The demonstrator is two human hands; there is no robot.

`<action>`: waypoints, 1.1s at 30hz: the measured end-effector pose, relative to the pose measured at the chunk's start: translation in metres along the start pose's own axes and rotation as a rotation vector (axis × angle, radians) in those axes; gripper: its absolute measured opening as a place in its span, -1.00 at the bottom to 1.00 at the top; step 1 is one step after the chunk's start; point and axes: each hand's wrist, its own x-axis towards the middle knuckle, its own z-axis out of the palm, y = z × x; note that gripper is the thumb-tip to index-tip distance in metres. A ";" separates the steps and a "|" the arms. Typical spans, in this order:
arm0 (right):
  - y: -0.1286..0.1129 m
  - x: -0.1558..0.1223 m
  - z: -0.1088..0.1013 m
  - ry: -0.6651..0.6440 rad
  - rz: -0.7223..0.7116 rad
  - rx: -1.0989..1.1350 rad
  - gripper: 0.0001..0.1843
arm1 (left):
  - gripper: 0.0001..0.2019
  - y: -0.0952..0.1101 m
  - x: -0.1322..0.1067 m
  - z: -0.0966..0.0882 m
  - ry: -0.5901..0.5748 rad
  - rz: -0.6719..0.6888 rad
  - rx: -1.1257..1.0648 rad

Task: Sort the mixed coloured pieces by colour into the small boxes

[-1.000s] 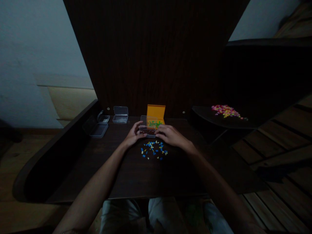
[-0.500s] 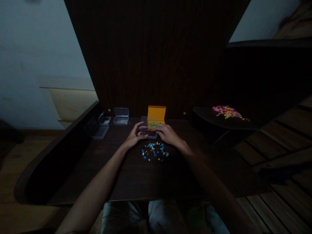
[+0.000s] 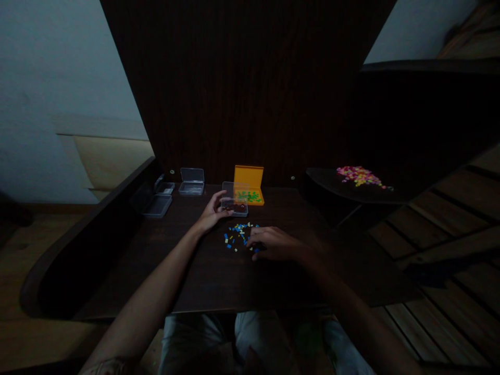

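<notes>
My left hand (image 3: 213,211) grips the left side of a clear plastic box (image 3: 240,212) whose lid stands up. Small dark reddish pieces lie inside it. Over the right part of a scatter of small blue, yellow and pale pieces (image 3: 238,229), my right hand (image 3: 271,243) reaches down, thumb and fingers apart, covering some of them. Just behind the clear box, an orange box (image 3: 249,178) with its lid raised holds small green pieces (image 3: 252,197).
Further clear boxes, one lid-up (image 3: 191,188) and one near the raised side panel (image 3: 157,205), stand at the left of the dark table (image 3: 219,286). Pink and yellow pieces (image 3: 359,176) lie heaped on a side shelf (image 3: 328,187) to the right. A tall dark panel (image 3: 250,94) rises behind.
My right hand has left the clear box and come down toward me onto the scattered pieces. My left hand stays on the box. The view has shifted slightly.
</notes>
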 end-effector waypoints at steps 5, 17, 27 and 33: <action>0.009 -0.006 0.010 0.034 -0.013 0.023 -0.87 | -0.23 0.000 -0.001 0.000 -0.005 -0.005 -0.054; 0.014 -0.021 0.012 0.070 0.048 -0.024 -0.67 | -0.24 0.000 0.000 0.002 -0.016 -0.012 -0.080; 0.015 -0.024 0.012 0.106 0.087 -0.082 -0.78 | -0.24 0.003 -0.002 0.003 0.020 -0.040 -0.091; 0.006 -0.021 0.013 0.095 0.015 -0.034 -0.67 | -0.25 -0.001 0.000 0.001 -0.002 -0.023 -0.065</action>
